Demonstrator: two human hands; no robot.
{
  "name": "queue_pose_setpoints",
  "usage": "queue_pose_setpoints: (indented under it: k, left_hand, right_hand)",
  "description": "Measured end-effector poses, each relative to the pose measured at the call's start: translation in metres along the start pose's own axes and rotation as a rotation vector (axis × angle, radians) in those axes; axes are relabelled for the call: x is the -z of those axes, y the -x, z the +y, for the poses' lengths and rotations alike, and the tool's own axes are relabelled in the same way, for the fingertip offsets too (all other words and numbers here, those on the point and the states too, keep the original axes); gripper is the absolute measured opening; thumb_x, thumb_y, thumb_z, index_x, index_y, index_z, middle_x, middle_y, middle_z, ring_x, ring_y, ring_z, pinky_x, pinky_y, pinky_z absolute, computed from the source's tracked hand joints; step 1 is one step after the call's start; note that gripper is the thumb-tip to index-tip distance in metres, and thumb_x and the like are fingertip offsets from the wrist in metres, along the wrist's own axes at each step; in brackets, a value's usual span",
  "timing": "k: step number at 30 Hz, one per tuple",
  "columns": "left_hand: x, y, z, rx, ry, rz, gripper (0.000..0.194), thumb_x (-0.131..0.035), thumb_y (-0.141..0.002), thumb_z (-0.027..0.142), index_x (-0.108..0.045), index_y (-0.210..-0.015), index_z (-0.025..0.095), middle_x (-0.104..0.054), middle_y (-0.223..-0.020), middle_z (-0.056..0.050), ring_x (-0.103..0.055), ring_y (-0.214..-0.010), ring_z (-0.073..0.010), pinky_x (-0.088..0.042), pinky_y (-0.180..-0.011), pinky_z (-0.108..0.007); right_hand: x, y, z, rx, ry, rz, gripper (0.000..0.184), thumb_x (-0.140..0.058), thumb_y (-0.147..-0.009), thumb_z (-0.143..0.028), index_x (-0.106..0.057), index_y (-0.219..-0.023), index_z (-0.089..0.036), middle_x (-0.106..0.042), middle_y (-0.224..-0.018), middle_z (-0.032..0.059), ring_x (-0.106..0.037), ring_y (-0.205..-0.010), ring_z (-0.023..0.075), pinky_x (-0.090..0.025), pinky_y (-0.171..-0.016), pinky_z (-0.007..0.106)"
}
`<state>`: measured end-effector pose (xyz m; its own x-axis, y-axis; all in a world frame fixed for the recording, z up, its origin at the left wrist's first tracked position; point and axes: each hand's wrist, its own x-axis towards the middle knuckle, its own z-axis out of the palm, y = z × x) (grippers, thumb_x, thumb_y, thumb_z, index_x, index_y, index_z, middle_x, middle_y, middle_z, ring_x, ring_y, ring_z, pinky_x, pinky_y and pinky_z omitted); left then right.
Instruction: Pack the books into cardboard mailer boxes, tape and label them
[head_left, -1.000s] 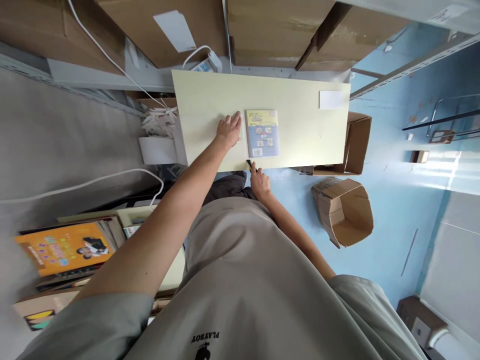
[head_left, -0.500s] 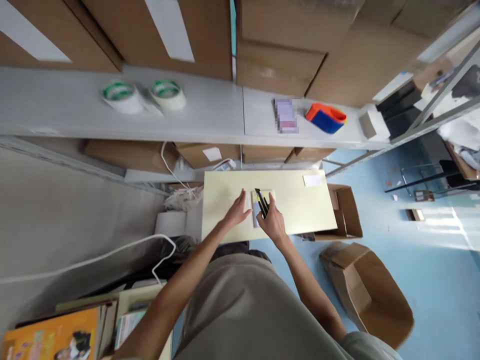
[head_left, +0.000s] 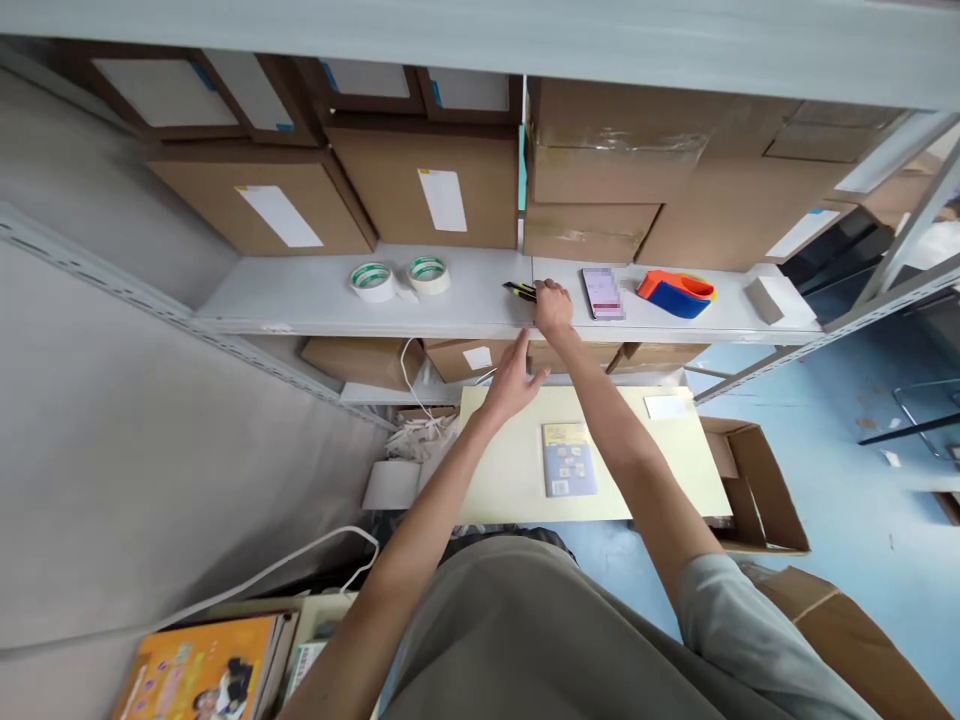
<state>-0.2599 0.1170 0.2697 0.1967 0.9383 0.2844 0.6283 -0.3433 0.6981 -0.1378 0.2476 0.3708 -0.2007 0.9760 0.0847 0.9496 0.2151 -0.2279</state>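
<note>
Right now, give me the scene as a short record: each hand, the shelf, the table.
right hand: at the shelf, on the black-and-yellow cutter
left hand: open, fingertips near the shelf's front edge, contact unclear
shelf: tape rolls left of the cutter; phone and orange-and-blue band to the right
table: booklet, white card
</note>
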Motion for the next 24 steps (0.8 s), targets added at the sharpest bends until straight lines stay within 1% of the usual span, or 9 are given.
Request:
queue_pose_setpoints:
  k: [3,5,7,10,12,13,15,18,24]
  left_hand:
    - [-0.028,0.051,-0.022,0.171,0.038,-0.172,0.077,-0.069,-0.111,0.035,-0.044,-0.182,0.018,-0.051,-0.185,-0.022,-0.054,-0.172,-0.0370,-0.044,-0.144,-0.052]
    - [-0.052,0.092,-0.037,0.329,0.050,-0.349,0.061,-0.068,-0.111,0.029,-0.058,-0.170,0.016,-0.064,-0.175,-0.023,-0.068,-0.159,-0.0361,-0.053,-0.137,-0.049]
    - [-0.079,0.130,-0.046,0.506,0.031,-0.536,0.047,-0.068,-0.109,0.022,-0.067,-0.156,0.018,-0.076,-0.160,-0.020,-0.079,-0.144,-0.0322,-0.060,-0.126,-0.042]
    - [-0.118,0.166,-0.047,0.596,0.022,-0.648,0.037,-0.072,-0.104,0.018,-0.071,-0.141,0.017,-0.082,-0.143,-0.019,-0.085,-0.125,-0.0321,-0.065,-0.112,-0.041]
    - [-0.143,0.175,-0.042,0.609,0.006,-0.663,0.034,-0.070,-0.106,0.020,-0.069,-0.139,0.016,-0.079,-0.143,-0.021,-0.083,-0.126,-0.0334,-0.064,-0.111,-0.042]
    - [-0.154,0.177,-0.040,0.611,-0.003,-0.667,0.033,-0.068,-0.107,0.022,-0.067,-0.140,0.016,-0.076,-0.146,-0.022,-0.082,-0.130,-0.0337,-0.063,-0.113,-0.042]
    - [-0.173,0.179,-0.034,0.602,-0.010,-0.675,0.033,-0.065,-0.109,0.022,-0.065,-0.141,0.016,-0.068,-0.154,-0.024,-0.078,-0.137,-0.0340,-0.061,-0.118,-0.042]
    - [-0.194,0.179,-0.030,0.573,0.004,-0.688,0.037,-0.065,-0.107,0.018,-0.064,-0.144,0.016,-0.060,-0.160,-0.024,-0.073,-0.143,-0.0342,-0.056,-0.126,-0.042]
    - [-0.217,0.182,-0.030,0.544,0.072,-0.716,0.049,-0.073,-0.097,0.018,-0.066,-0.146,0.018,-0.063,-0.156,-0.021,-0.073,-0.135,-0.0362,-0.057,-0.124,-0.045]
  right_hand:
    - [-0.027,0.029,0.005,0.030,-0.042,0.140,0.051,-0.045,-0.117,-0.014,-0.061,-0.165,-0.011,-0.064,-0.163,0.0272,-0.056,-0.154,0.0364,-0.047,-0.128,0.052]
    - [-0.059,0.077,0.017,0.040,-0.086,0.240,0.054,-0.038,-0.121,-0.021,-0.058,-0.170,-0.016,-0.060,-0.166,0.0255,-0.053,-0.157,0.0365,-0.048,-0.127,0.053]
    - [-0.100,0.138,0.037,-0.035,-0.138,0.198,0.051,-0.036,-0.122,-0.026,-0.064,-0.164,-0.017,-0.064,-0.159,0.0243,-0.059,-0.149,0.0354,-0.050,-0.125,0.051]
    - [-0.163,0.226,0.074,-0.394,-0.219,-0.030,0.049,-0.053,-0.116,-0.028,-0.065,-0.160,-0.011,-0.068,-0.154,0.0284,-0.063,-0.149,0.0379,-0.053,-0.123,0.049]
    - [-0.196,0.268,0.097,-0.712,-0.274,-0.188,0.052,-0.066,-0.109,-0.027,-0.067,-0.157,-0.008,-0.069,-0.153,0.0316,-0.066,-0.148,0.0407,-0.056,-0.119,0.047]
    - [-0.208,0.284,0.107,-0.778,-0.277,-0.214,0.052,-0.070,-0.106,-0.026,-0.068,-0.154,-0.006,-0.070,-0.150,0.0335,-0.069,-0.145,0.0419,-0.058,-0.115,0.046]
    - [-0.223,0.304,0.123,-0.857,-0.295,-0.237,0.050,-0.075,-0.103,-0.027,-0.072,-0.148,-0.007,-0.074,-0.145,0.0329,-0.073,-0.140,0.0405,-0.059,-0.112,0.043]
    - [-0.230,0.318,0.144,-0.909,-0.333,-0.240,0.048,-0.082,-0.097,-0.032,-0.076,-0.139,-0.009,-0.080,-0.136,0.0283,-0.076,-0.135,0.0369,-0.059,-0.108,0.037]
    - [-0.232,0.336,0.188,-0.984,-0.500,-0.254,0.036,-0.087,-0.084,-0.040,-0.075,-0.110,-0.017,-0.084,-0.105,0.0140,-0.081,-0.104,0.0303,-0.059,-0.080,0.030]
